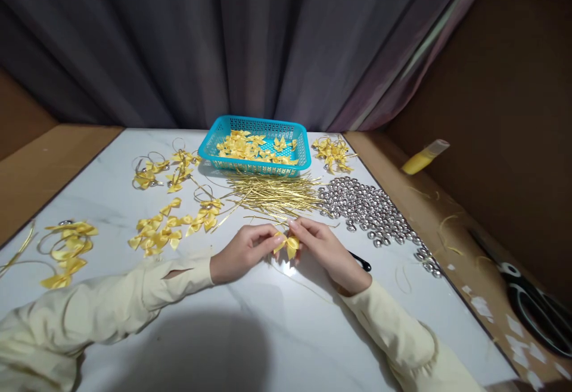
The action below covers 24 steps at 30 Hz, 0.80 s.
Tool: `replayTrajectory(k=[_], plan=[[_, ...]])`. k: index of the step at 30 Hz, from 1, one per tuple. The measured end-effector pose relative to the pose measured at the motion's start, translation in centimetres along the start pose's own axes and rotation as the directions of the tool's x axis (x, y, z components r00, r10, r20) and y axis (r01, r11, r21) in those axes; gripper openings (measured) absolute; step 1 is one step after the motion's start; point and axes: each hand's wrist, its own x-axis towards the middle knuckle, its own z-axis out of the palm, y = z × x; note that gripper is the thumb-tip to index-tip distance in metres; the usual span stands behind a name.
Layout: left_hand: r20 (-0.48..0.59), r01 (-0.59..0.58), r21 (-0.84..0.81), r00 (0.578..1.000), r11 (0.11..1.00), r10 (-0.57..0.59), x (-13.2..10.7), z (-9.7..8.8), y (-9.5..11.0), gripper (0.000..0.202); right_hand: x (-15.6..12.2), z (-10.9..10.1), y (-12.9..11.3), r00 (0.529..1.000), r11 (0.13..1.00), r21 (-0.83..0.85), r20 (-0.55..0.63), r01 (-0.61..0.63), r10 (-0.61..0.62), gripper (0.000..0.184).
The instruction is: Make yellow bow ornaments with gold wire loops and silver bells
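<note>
A small yellow ribbon bow [291, 245] is pinched between my two hands above the middle of the white table. My left hand [248, 250] grips its left side with thumb and fingertips. On the other side, my right hand [328, 252] holds it by the right loop, fingers closed. A thin strand [304, 285] trails on the tabletop below the bow. Just beyond my hands lies a heap of gold twist ties [277, 192]. The black end of a tool [361, 261] shows past my right wrist, the rest hidden.
A blue basket [308, 151] with yellow bows stands at the back. Silver beads [366, 204] spread to the right. More bows [158, 228] lie left, some [69, 249] with gold loops, others [333, 152] back right. Black scissors [531, 308] and a yellow tube [422, 158] lie beyond the right edge.
</note>
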Motion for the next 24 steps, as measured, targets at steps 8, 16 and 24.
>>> replayTrajectory(k=[8, 16, 24], plan=[[0.005, 0.001, 0.037, 1.0, 0.999, -0.002, 0.07, 0.06, 0.02, 0.03, 0.09, -0.05, 0.23, 0.986, 0.993, 0.092, 0.156, -0.073, 0.058, 0.043], [-0.009, 0.018, 0.072, 1.0, 0.997, -0.017, 0.22, 0.17, -0.3, 0.029, -0.01, -0.13, -0.03, 0.997, 0.997, 0.049, -0.047, -0.063, 0.065, 0.04], [0.008, -0.02, 0.006, 1.0, 1.0, 0.02, 0.23, 0.28, -0.64, 0.018, -0.18, 0.31, -0.29, 0.999, 0.999, 0.038, -0.029, -0.034, 0.035, 0.039]])
